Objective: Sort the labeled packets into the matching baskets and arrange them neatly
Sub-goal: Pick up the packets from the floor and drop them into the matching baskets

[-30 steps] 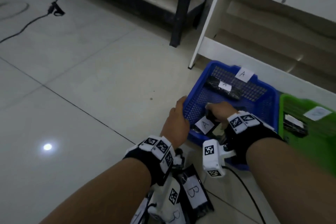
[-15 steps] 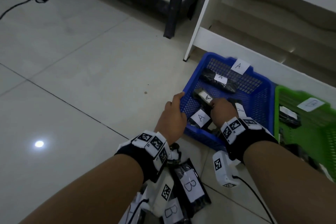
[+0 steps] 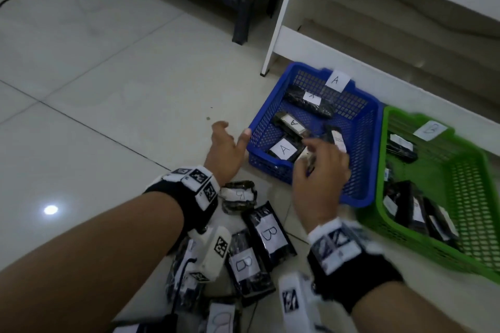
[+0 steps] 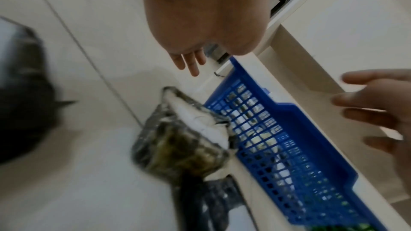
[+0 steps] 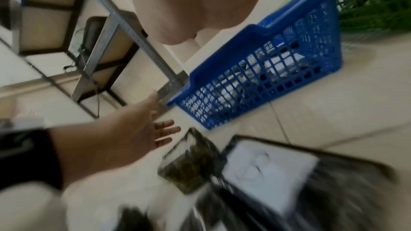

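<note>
While both hands are held open, empty — left hand beside the blue basket, right hand over its near rim — B packets are left before it.

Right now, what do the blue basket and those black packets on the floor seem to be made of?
The blue basket looks like moulded plastic: uniform colour, grid of holes, rounded rim. The black packets look like glossy plastic film, crinkled and catching light, each with a matte white label, probably paper, hand-marked with a letter.
</note>
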Demonstrator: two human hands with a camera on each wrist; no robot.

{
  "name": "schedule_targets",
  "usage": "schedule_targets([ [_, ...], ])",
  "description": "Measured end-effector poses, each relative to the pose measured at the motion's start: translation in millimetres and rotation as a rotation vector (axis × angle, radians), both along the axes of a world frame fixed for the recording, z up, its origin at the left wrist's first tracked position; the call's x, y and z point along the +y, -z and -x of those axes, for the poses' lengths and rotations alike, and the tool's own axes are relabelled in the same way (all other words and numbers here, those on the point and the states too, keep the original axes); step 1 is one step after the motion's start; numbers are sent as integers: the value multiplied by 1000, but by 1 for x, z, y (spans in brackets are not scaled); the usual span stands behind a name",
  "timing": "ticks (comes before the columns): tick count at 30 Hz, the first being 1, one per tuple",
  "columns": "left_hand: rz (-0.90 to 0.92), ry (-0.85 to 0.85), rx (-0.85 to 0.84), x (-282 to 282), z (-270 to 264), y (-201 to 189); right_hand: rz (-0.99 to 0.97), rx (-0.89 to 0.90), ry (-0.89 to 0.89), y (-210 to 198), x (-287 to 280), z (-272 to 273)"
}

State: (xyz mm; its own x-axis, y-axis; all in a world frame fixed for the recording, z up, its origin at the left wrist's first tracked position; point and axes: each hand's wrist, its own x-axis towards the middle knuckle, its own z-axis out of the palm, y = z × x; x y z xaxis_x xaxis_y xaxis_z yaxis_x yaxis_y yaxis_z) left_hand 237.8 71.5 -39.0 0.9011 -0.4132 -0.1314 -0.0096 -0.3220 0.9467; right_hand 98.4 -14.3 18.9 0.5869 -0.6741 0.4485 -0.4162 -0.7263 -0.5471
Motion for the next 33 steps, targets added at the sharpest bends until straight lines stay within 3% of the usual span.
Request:
schedule_targets([
  [3, -283, 253, -56, 28, 13, 9, -11, 65, -118, 22, 33, 33],
  [6, -652, 622, -316, 47, 26, 10, -147, 377, -189, 48, 45, 58],
  [8, -726, 725, -378, 51, 30, 7, -208, 678, -152, 62, 47, 68],
  [10, -712, 726, -366, 49, 29, 4, -241, 833, -102, 66, 45, 72],
  [16, -550, 716, -332, 44, 32, -9, -358, 654, -193, 51, 33, 68],
  [20, -417, 675, -327, 36, 35, -31, -162, 563, -265, 15, 11, 88],
  [23, -353, 714, -306, 25, 47, -50, -45, 590, -273, -24, -16, 107],
  [27, -252, 730, -418, 5, 71, -73, 44, 557, -220, -81, -69, 131],
  [30, -163, 654, -424, -21, 91, -94, -6, 557, -87, -109, -114, 151],
  [33, -136, 523, -472, -58, 113, -114, -242, 382, 50, -115, -159, 176],
])
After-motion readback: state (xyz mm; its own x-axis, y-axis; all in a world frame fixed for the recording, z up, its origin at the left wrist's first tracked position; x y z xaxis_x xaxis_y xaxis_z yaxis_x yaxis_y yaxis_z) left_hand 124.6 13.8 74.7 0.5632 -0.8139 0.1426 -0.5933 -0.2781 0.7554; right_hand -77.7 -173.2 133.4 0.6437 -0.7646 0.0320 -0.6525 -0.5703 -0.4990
